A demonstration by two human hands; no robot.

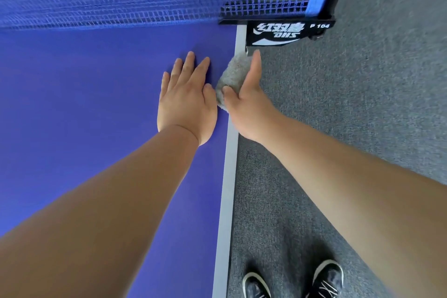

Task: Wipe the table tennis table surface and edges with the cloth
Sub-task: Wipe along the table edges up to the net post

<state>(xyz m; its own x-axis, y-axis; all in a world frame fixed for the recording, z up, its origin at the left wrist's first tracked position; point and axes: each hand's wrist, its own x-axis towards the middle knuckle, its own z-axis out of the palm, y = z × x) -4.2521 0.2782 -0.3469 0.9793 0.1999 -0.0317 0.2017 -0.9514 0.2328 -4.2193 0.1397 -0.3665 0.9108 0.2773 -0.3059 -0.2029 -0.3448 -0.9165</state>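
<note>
The right hand (pixel 244 99) clasps the fuzzy grey cloth (pixel 233 75) around the pale side edge (pixel 229 172) of the blue table tennis counter (pixel 96 104), thumb on top and fingers hidden over the side. The cloth sits just short of the black net clamp (pixel 278 31) with white lettering. The left hand (pixel 186 101) lies flat and released on the counter, fingers spread, touching the cloth at its thumb.

The main risk I judge here is the cloth snagging on the clamp or the blue mesh net (pixel 121 0) if the wipe carries on forward; the pile could catch on the bracket's corner. The strip under the clamp may also stay unwiped. With a one-sided grip, the cloth could slip off onto the grey carpet floor (pixel 362 104)
</note>
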